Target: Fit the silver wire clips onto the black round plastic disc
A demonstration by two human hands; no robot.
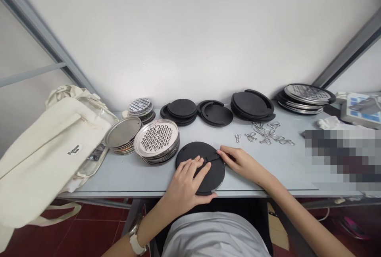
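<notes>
A round black disc lies near the front edge of the table. My left hand is on it, its fingers pressed to the top face and its thumb at the near rim, holding it. A flat black strip runs from the disc's middle to its right edge. There my right hand pinches the strip's outer end between thumb and fingertips. Just left of the disc stands a stack of round metal grater plates, the top one with raised teeth. Behind it are plain metal discs.
Along the wall stand black round plates, black rimmed holders and a grater stack. Several wire clips lie loose right of centre. A cream bag covers the table's left end. A box sits far right.
</notes>
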